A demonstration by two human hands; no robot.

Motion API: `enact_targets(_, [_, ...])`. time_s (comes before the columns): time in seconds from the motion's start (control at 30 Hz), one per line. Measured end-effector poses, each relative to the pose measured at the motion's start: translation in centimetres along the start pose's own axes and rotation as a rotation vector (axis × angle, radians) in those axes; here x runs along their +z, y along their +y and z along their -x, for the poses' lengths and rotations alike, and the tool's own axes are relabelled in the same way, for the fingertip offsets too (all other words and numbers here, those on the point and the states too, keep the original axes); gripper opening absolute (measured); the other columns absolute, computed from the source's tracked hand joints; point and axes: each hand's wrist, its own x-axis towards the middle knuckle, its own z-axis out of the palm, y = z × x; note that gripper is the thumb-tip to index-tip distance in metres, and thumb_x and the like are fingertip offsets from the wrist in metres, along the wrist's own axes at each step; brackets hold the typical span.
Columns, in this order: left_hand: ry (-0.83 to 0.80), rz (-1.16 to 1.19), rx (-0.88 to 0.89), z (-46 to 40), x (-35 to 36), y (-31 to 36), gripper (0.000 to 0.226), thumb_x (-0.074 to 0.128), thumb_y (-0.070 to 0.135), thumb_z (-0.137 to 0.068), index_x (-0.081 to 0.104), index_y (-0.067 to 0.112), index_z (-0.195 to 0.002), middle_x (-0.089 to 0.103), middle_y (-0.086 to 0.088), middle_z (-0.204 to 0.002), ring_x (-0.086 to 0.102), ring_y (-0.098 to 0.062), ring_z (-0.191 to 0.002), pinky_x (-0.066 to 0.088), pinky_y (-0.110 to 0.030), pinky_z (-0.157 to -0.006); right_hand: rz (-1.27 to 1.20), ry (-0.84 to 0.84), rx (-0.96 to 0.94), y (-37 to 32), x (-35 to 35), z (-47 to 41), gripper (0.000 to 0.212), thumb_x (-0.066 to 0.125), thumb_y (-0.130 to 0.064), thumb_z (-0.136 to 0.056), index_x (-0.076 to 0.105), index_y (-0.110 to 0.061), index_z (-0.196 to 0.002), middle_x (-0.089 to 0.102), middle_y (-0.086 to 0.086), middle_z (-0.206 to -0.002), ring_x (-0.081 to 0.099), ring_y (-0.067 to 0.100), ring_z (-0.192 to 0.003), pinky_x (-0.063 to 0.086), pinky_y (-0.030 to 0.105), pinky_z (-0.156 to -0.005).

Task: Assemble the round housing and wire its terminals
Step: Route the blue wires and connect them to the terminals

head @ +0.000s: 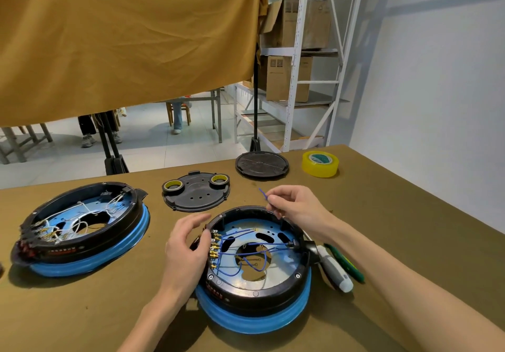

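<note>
A round black housing (255, 294) on a blue ring lies in front of me, open side up. Several blue wires cross its blue inner plate to a row of brass terminals (213, 250) on its left side. My left hand (187, 250) rests against the housing's left rim beside those terminals, fingers loosely curled, holding nothing. My right hand (295, 208) hovers over the far rim and pinches a loose blue wire (264, 195) whose end sticks up and to the left.
A second round housing (82, 228) with white wires sits at the left. A black cover plate (195, 196) carries two small tape rolls, a round black lid (262, 164) lies behind it, and a yellow tape roll (320, 163) is farther right. Two screwdrivers (334, 267) lie right of the housing.
</note>
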Motion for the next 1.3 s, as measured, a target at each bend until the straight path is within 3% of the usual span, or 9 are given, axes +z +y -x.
enact_targets(0.07, [0.017,0.018,0.047,-0.7,-0.2,1.7,0.027,0.066,0.020,-0.098,0.069,0.033,-0.122,0.070,0.022,-0.110,0.061,0.003,-0.107,0.051,-0.022,-0.089,-0.005,-0.104,-0.021,-1.0,1.3,1.0,0.013,0.059,-0.005,-0.102,0.071,-0.001,-0.105,0.073,0.006,-0.082,0.057,0.011,-0.067,0.051,0.020,-0.066])
enact_targets(0.13, [-0.037,0.075,0.058,-1.1,-0.5,3.2,0.025,0.069,0.029,-0.096,0.071,0.034,-0.120,0.076,0.017,-0.103,0.067,-0.001,-0.101,0.052,-0.016,-0.083,0.000,-0.176,-0.031,-1.7,2.3,1.9,0.013,0.059,-0.004,-0.102,0.071,-0.001,-0.105,0.072,0.006,-0.082,0.058,0.011,-0.069,0.051,0.022,-0.069])
enact_targets(0.37, [-0.104,0.179,0.027,-0.9,-1.0,4.6,0.005,0.076,0.026,-0.089,0.078,0.030,-0.090,0.078,0.003,-0.089,0.073,-0.013,-0.086,0.057,-0.031,-0.079,0.080,-0.275,-0.054,-2.5,3.7,3.5,0.011,0.061,-0.008,-0.102,0.069,-0.005,-0.108,0.072,0.009,-0.088,0.061,0.021,-0.079,0.052,0.029,-0.074])
enact_targets(0.53, [-0.183,0.148,0.023,-0.7,-1.5,5.0,0.007,0.076,0.025,-0.090,0.078,0.031,-0.089,0.077,0.001,-0.089,0.071,-0.016,-0.086,0.057,-0.043,-0.085,0.048,-0.307,-0.074,-3.4,4.7,3.7,0.015,0.068,-0.013,-0.098,0.069,-0.008,-0.113,0.074,0.006,-0.085,0.065,0.015,-0.073,0.055,0.026,-0.071])
enact_targets(0.73, [-0.222,0.143,0.051,-0.7,-2.6,6.0,0.012,0.077,0.025,-0.089,0.080,0.035,-0.096,0.079,0.006,-0.095,0.073,-0.015,-0.095,0.056,-0.051,-0.093,-0.027,-0.242,-0.123,-3.7,5.4,3.8,0.014,0.062,-0.004,-0.100,0.066,0.008,-0.107,0.064,0.008,-0.069,0.056,0.019,-0.057,0.049,0.026,-0.057])
enact_targets(0.9, [-0.292,0.136,0.055,-0.9,-3.2,6.1,0.020,0.077,0.017,-0.090,0.080,0.033,-0.101,0.079,0.006,-0.100,0.073,-0.015,-0.099,0.056,-0.050,-0.094,-0.049,-0.240,-0.119,-3.7,5.4,4.2,0.013,0.062,-0.004,-0.100,0.067,0.007,-0.106,0.064,0.010,-0.069,0.055,0.023,-0.054,0.047,0.029,-0.057])
enact_targets(1.13, [-0.271,0.131,0.134,-0.6,-2.9,6.4,0.013,0.075,0.037,-0.082,0.079,0.036,-0.095,0.078,0.007,-0.092,0.072,-0.014,-0.093,0.058,-0.032,-0.083,-0.106,-0.298,-0.123,-3.5,5.6,4.7,0.013,0.060,-0.005,-0.102,0.066,0.005,-0.107,0.062,0.012,-0.072,0.055,0.016,-0.057,0.047,0.024,-0.055])
enact_targets(1.3, [-0.277,0.110,0.155,-0.6,-2.8,6.3,0.006,0.079,0.031,-0.087,0.079,0.028,-0.091,0.077,0.005,-0.091,0.071,-0.015,-0.093,0.057,-0.034,-0.085,-0.076,-0.316,-0.135,-3.2,5.5,4.6,0.014,0.062,-0.008,-0.101,0.067,0.002,-0.108,0.064,0.012,-0.074,0.050,0.023,-0.059,0.046,0.026,-0.057])
